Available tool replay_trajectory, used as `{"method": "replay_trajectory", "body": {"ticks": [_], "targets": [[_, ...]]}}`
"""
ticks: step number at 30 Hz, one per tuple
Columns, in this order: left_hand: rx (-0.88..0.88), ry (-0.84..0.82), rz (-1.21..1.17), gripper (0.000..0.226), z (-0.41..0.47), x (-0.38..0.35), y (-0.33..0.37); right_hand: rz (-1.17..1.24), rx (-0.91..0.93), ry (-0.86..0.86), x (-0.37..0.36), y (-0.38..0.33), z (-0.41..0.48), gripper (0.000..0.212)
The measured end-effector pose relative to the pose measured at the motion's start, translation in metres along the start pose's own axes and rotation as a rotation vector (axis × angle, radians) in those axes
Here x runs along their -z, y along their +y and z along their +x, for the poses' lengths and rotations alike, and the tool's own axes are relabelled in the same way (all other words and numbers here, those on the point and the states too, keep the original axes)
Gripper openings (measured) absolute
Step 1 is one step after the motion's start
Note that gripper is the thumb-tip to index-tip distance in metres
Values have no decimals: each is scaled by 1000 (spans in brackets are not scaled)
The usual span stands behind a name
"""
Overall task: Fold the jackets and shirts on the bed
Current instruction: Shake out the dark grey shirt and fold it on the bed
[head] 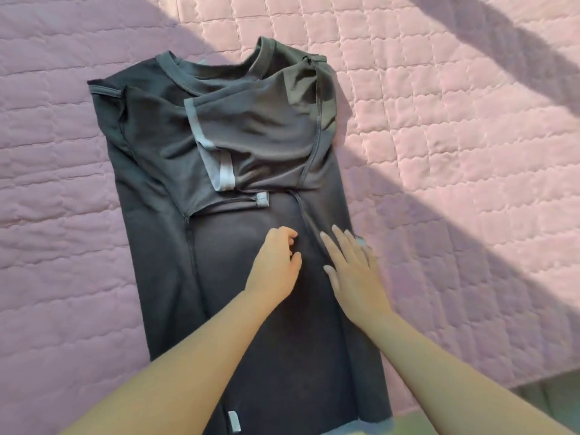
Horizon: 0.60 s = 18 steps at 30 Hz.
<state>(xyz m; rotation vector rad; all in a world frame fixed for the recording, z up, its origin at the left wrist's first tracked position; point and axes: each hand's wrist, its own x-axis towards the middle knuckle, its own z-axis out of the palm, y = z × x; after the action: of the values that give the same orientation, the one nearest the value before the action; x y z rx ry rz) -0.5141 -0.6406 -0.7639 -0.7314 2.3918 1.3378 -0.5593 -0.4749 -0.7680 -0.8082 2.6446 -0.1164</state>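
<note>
Dark grey shirt (163, 262) lies lengthwise on the pink quilted bed (455, 136), collar (175, 73) far, hem near; both sleeves folded inward over the chest, the pale-cuffed one (266, 130) bunched on top of the other (157, 146). Left hand (275, 265) rests mid-shirt with fingers curled under, cannot tell if it pinches cloth; right hand (354, 274) just beside it, fingers straight and spread flat on the shirt's edge; both forearms cover the lower shirt. Small pale label (233, 420) near the hem; shadow bands (502, 51) cross the quilt; greenish strip (552, 400) past the bed's edge.
</note>
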Motion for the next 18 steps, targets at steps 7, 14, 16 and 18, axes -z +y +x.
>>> {"method": "replay_trajectory", "body": {"ticks": [7,14,16,18], "targets": [[332,-54,-371,30,0,-42,30,489,-402,83,0,8,-82,26],[375,-192,-362,26,-30,-67,32,406,-291,105,-9,11,-118,24],[366,-130,-425,27,-43,-72,32,459,-300,61,-9,7,-127,15],[362,-46,-477,25,-52,-74,30,462,-291,13,-12,4,-136,22]]}}
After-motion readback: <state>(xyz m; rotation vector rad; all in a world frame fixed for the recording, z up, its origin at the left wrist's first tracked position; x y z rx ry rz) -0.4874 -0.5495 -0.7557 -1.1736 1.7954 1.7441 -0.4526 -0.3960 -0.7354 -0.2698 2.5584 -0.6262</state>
